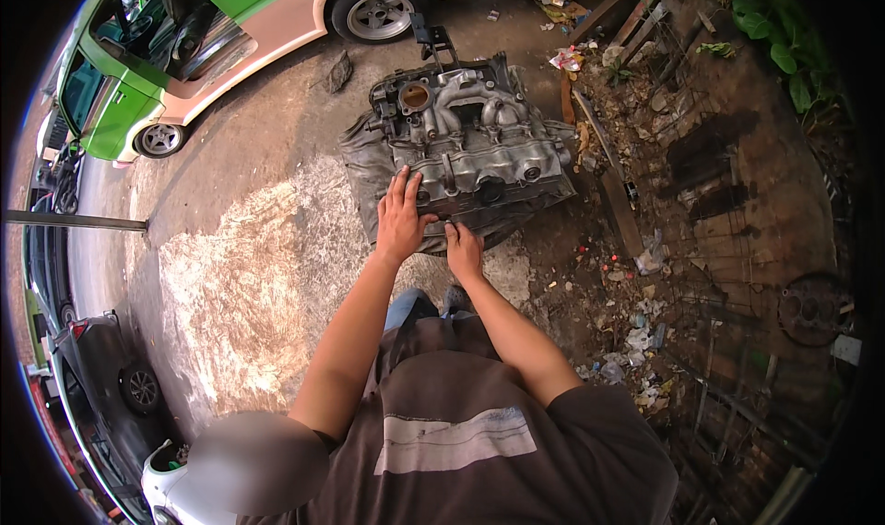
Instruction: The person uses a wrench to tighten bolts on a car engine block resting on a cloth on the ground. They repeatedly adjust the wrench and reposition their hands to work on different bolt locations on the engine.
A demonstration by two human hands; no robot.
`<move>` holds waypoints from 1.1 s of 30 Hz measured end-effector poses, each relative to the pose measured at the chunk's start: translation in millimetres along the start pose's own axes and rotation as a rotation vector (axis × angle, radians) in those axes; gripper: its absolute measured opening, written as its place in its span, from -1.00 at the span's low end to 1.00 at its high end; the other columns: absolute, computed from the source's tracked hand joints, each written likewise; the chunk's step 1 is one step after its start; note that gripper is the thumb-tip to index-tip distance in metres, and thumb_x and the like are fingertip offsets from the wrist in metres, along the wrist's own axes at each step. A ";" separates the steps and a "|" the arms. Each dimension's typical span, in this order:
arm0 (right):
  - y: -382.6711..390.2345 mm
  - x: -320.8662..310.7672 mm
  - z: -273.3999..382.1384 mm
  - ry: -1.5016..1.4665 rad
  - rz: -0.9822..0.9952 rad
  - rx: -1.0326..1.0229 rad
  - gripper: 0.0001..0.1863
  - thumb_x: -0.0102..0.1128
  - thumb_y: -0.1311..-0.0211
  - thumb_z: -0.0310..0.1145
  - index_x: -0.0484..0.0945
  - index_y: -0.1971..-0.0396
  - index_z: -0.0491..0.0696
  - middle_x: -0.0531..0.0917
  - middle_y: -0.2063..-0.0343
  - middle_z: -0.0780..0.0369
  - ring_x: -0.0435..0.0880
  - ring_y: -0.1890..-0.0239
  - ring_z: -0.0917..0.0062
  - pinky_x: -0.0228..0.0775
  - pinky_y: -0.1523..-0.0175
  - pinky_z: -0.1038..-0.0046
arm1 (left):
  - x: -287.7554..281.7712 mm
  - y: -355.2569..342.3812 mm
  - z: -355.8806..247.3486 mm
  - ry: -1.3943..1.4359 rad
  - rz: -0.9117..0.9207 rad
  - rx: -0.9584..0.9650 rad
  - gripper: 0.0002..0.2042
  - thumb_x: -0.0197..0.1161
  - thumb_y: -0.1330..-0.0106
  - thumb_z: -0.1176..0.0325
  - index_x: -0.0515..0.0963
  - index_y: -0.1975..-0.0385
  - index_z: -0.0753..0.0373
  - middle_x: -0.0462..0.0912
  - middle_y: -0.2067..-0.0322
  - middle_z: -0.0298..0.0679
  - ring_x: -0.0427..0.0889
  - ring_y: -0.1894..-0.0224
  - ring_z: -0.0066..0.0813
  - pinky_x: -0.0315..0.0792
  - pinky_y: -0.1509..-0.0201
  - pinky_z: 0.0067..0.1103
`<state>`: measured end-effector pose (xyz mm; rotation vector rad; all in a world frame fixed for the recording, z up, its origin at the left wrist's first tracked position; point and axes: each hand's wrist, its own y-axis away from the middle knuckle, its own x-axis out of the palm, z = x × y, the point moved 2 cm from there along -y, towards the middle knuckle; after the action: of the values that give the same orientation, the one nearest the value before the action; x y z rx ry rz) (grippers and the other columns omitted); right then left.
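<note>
A grimy metal car engine (472,167) rests on a crumpled dark grey sheet (361,147) on the ground in front of me. Its branching intake manifold (475,90), with a round opening on the left, lies on the far side. My left hand (400,221) is laid on the engine's near left edge, fingers stretched forward and thumb pointing right. Close by on the right, my right hand (465,250) is closed at the engine's near lower edge, thumb and finger together. Whatever it pinches there is too small to make out.
A green and cream vehicle (277,27) stands at the far left, a dark car (101,368) at the near left. From the left juts a metal post (83,220). Litter (636,341) and wooden planks (619,212) cover the right, beside a rusty metal part (815,309).
</note>
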<state>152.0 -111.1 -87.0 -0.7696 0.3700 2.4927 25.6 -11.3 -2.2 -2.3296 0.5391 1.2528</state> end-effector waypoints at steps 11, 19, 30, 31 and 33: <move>-17.1 -30.4 11.7 0.338 -0.074 -0.300 -0.57 0.28 -0.36 0.05 0.75 0.31 -0.06 0.79 0.31 0.19 0.66 0.16 0.33 0.21 -0.12 0.21 | 4.0 0.3 5.4 0.024 -0.024 0.034 -0.07 0.51 -0.18 0.16 0.12 -0.54 0.06 0.06 -0.57 -0.12 0.14 -0.54 0.07 0.14 -0.48 -0.09; -22.5 -36.3 14.6 0.511 -0.121 -0.373 -0.62 0.37 -0.27 0.00 0.77 0.44 -0.05 0.76 0.43 0.22 0.65 0.19 0.34 0.20 -0.10 0.20 | 0.0 -1.5 3.9 0.024 -0.009 0.047 -0.06 0.51 -0.17 0.15 0.11 -0.54 0.08 0.06 -0.56 -0.11 0.14 -0.54 0.09 0.14 -0.47 -0.09; -21.4 -43.1 26.7 0.440 -0.190 -0.221 -0.54 0.50 -0.06 0.12 0.78 0.43 -0.04 0.79 0.39 0.25 0.63 0.17 0.37 0.13 -0.21 0.17 | 4.9 -0.7 7.6 0.019 0.027 0.046 -0.07 0.51 -0.19 0.18 0.10 -0.55 0.10 0.04 -0.56 -0.02 0.11 -0.54 0.13 0.09 -0.48 -0.06; -21.2 -46.3 28.5 0.424 -0.241 -0.243 -0.52 0.52 -0.03 0.14 0.79 0.43 -0.04 0.79 0.39 0.24 0.63 0.16 0.37 0.12 -0.23 0.17 | 4.9 -0.2 7.7 0.016 0.028 0.036 -0.07 0.51 -0.19 0.18 0.10 -0.55 0.10 0.04 -0.56 -0.02 0.11 -0.54 0.13 0.09 -0.48 -0.06; -21.9 -48.7 27.5 0.490 -0.202 -0.197 -0.45 0.54 0.06 0.22 0.78 0.52 -0.06 0.78 0.45 0.25 0.61 0.14 0.36 0.11 -0.24 0.17 | 4.0 0.5 8.5 0.010 0.026 0.047 -0.07 0.51 -0.19 0.18 0.10 -0.54 0.10 0.04 -0.56 -0.02 0.11 -0.54 0.14 0.08 -0.48 -0.05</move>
<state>186.2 -100.7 -38.7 -1.4301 0.1989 2.1527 21.6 -7.6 -9.8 -2.2977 0.5977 1.2281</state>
